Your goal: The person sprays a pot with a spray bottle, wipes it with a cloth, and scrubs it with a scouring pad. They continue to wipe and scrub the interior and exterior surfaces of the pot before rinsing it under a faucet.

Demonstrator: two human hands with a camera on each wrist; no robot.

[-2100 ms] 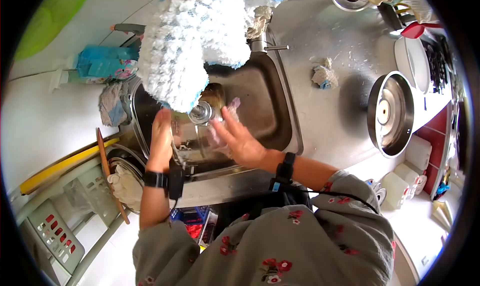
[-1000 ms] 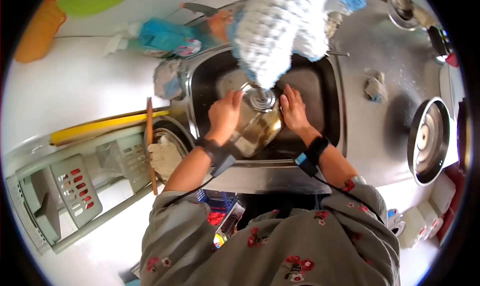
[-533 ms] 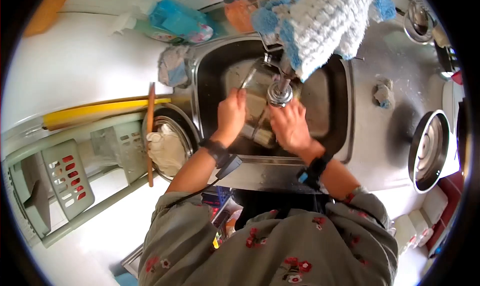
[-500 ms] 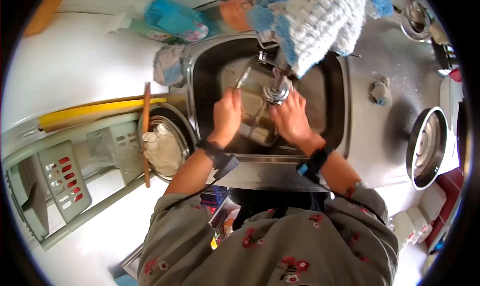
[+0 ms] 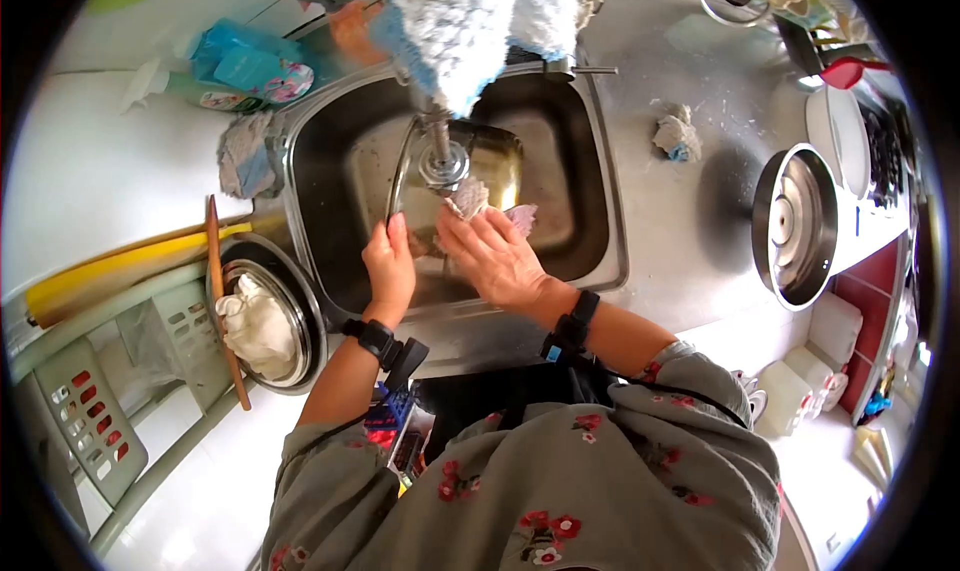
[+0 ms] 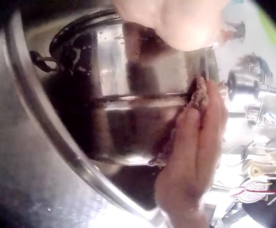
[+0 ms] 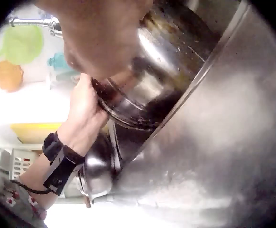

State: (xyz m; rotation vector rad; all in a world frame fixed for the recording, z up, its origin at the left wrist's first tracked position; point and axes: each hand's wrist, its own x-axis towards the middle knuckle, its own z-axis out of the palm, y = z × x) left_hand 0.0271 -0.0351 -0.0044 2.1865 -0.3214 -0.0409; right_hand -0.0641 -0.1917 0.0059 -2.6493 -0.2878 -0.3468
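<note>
Steel, shiny and wet, the pot [image 5: 450, 186] lay tipped on its side in the sink [image 5: 600, 221] in the head view, under the tap [image 5: 440, 161]. The left hand [image 5: 390, 269] gripped the pot's rim with curled fingers, and the right hand [image 5: 497, 256] pressed a pale scrubbing cloth [image 5: 470, 199] against the pot with fingers fairly straight. From the left wrist, the pot [image 6: 128, 95] showed a mirror-bright wall with dark residue near its handle, and the right hand [image 6: 195, 147] lay flat along it with the cloth [image 6: 200, 95] at the fingertips. From the right wrist, the left hand [image 7: 85, 118] clasped the grimy rim of the pot [image 7: 147, 80].
</note>
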